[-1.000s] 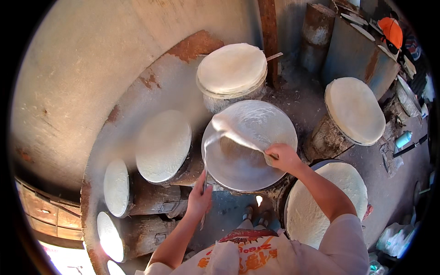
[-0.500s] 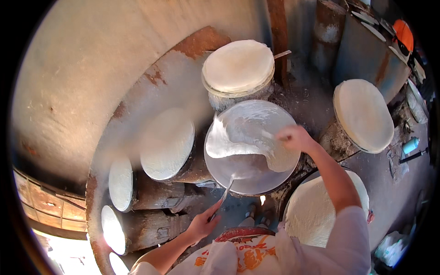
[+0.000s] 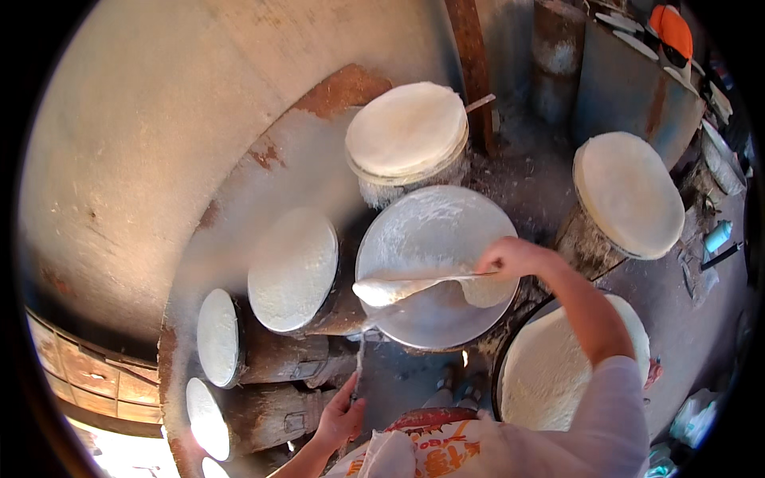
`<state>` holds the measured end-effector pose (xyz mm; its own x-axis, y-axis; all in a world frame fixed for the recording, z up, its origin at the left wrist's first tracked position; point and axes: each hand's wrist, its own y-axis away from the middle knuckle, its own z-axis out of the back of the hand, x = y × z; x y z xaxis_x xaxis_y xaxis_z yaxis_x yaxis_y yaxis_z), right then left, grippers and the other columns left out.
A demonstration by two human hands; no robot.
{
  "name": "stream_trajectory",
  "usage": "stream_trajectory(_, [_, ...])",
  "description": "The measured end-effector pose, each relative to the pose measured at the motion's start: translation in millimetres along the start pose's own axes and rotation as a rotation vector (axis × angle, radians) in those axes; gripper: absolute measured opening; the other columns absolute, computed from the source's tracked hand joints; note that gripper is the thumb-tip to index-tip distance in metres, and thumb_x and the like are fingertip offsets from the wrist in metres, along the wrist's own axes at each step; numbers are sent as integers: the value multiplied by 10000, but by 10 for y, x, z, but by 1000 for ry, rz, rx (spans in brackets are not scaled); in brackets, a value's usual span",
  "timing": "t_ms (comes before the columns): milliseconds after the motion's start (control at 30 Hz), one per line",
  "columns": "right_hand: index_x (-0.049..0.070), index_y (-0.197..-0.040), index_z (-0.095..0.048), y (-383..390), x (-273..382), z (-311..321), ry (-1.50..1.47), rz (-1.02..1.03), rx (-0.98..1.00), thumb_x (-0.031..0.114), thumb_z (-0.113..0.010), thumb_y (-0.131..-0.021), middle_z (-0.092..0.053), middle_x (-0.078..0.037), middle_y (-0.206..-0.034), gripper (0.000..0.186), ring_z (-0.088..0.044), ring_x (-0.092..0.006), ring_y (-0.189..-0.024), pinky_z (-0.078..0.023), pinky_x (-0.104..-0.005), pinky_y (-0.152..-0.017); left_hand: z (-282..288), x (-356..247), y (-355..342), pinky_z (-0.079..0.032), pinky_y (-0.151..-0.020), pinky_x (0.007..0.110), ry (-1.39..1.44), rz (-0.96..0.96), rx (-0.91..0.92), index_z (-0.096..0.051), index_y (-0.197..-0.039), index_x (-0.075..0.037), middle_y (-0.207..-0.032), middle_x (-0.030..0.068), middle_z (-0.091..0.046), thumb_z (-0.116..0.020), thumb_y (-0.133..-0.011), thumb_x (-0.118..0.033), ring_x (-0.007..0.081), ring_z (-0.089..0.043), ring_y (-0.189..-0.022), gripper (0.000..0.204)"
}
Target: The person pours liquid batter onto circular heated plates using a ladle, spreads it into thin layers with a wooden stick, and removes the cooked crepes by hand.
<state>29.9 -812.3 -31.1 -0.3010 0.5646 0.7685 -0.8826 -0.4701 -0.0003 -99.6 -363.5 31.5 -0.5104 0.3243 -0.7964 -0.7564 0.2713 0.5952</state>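
A round grey griddle (image 3: 437, 219) stands in front of me, with white residue smeared over its far half. My right hand (image 3: 516, 259) is closed at its right side, pinching the edge of a thin pale sheet, like a flatbread (image 3: 390, 291). The sheet is folded and partly lifted, stretching across the griddle to its left rim. Its fold looks nearly edge-on. Below and left of the griddle, my left hand (image 3: 341, 416) is closed around a slim, blurred tool (image 3: 361, 358). That tool points up towards the griddle's lower left rim; its exact kind is unclear.
Several round pale-topped stands surround me: a stack of pale discs (image 3: 406, 131) behind the griddle, another pale disc (image 3: 629, 195) at right, a large pale round (image 3: 574, 358) under my right arm and a hazy round (image 3: 292, 271) at left. A curved wall (image 3: 199, 95) rises beyond.
The pale sheet has gone from spread and rippling to a narrow fold across the griddle. My right hand has moved slightly nearer; my left hand and tool have shifted left and down.
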Motion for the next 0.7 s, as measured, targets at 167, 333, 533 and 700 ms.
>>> stream_trajectory(167, [81, -933, -689, 683, -201, -290, -158, -183, -261, 5, -655, -602, -649, -81, -779, 341, -585, -166, -658, -465, -277, -614, -17, -239, -428, -327, -320, 230, -76, 20, -93, -202, -1420, -114, -501, -3, -436, -430, -934, -129, 80, -391, -354, 537])
stream_trajectory(333, [38, -893, -682, 951, 244, -330, -165, -139, -231, -55, -632, -617, -660, -83, -882, 296, -606, -156, -694, -482, -284, -605, 12, -258, -328, -324, -309, 237, -84, -105, 2, -182, -1423, -119, -494, -1, -402, -439, -933, -136, 90, -374, -343, 554])
stream_trajectory(533, [44, -889, -669, 1172, 329, -1043, 1, 10, -569, -85, -610, -586, -635, -101, -929, 335, -617, -250, -831, -494, -325, -706, -299, -363, -627, -263, -315, 238, 140, -13, 79, -220, -1414, -263, -533, -21, -316, -446, -943, -182, 89, -282, -356, 529])
stream_trajectory(700, [40, -928, -636, 1451, 1404, -1923, -266, -505, -765, -33, -654, -666, -639, -86, -933, 272, -610, -184, -891, -490, -289, -746, 492, -936, 36, -236, -301, 204, 464, -250, 460, -302, -1356, -324, -539, -34, -293, -368, -971, -224, 57, -254, -353, 403])
